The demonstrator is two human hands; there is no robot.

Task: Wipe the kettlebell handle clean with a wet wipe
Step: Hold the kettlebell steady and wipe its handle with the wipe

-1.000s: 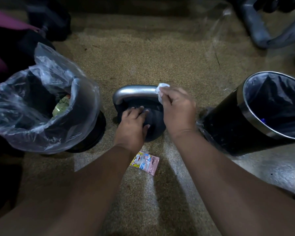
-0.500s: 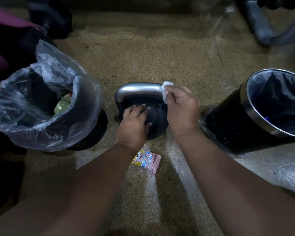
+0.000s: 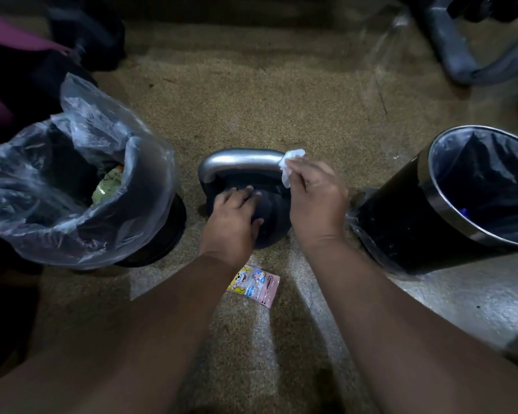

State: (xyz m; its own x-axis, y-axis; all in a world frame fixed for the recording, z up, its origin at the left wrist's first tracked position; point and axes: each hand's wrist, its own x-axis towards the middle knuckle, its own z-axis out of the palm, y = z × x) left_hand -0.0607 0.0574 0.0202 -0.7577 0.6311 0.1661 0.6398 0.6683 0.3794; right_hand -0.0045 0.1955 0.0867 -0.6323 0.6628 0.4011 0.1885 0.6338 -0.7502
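Kettlebell (image 3: 245, 204) on floor between two lined bins; left hand (image 3: 232, 221) spread flat on its dark body, holding nothing. Handle (image 3: 240, 161) runs left-right just beyond both hands. Right hand (image 3: 317, 195), the nearer, pinches wet wipe (image 3: 289, 165) at handle's right end, apparently touching; dim light.

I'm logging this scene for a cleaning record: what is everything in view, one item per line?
kettlebell: 1, dark body, silver handle, floor centre
wipe: 1, white, on handle's right end
wipe packet: 1, pink and yellow, floor below kettlebell
left bin: 1, dark with clear liner, some waste inside
right bin: 1, black with silver rim, dark liner
metal frame: 1, grey, top right
left hand: 1, resting on kettlebell body
right hand: 1, pinching the wipe
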